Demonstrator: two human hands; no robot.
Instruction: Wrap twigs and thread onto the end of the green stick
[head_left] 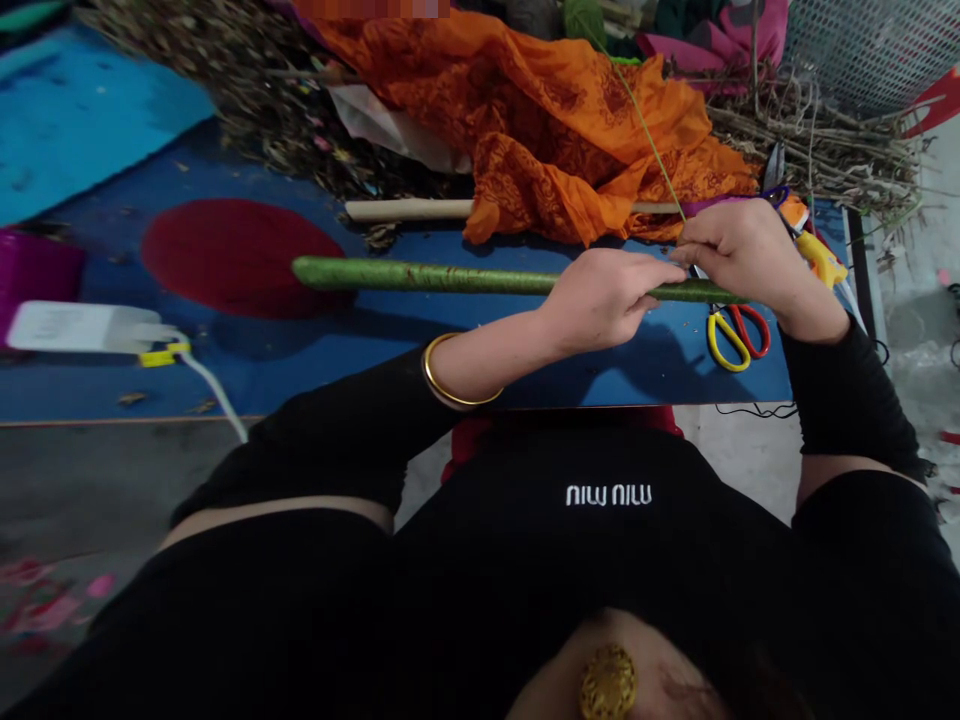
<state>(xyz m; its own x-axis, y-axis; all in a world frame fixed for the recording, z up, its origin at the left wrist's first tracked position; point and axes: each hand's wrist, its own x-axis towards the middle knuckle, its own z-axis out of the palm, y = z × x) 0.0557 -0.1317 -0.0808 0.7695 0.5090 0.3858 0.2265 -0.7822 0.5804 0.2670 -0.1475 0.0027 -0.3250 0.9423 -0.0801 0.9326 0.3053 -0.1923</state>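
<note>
A long green stick (435, 274), its surface looking wound with thread, lies crosswise in front of me. Its left end overlaps a dark red oval piece (225, 255). My left hand (604, 293) is closed around the stick right of its middle, fingertips pointing right. Close by, my right hand (735, 245) pinches a thin green thread (649, 135) by the stick's right end. That thread runs up toward a green ball of yarn (583, 20) at the back. Scissors (739, 335) with yellow and red handles lie just below the right hand, their blades hidden.
Behind the stick are a crumpled orange cloth (570, 110), a pale wooden rod (409, 210) and dry twigs (825, 140). Yellow-handled pliers or cutters (821, 260) lie at right. A white power adapter (82, 327) with a cable rests at left on the blue table (405, 350).
</note>
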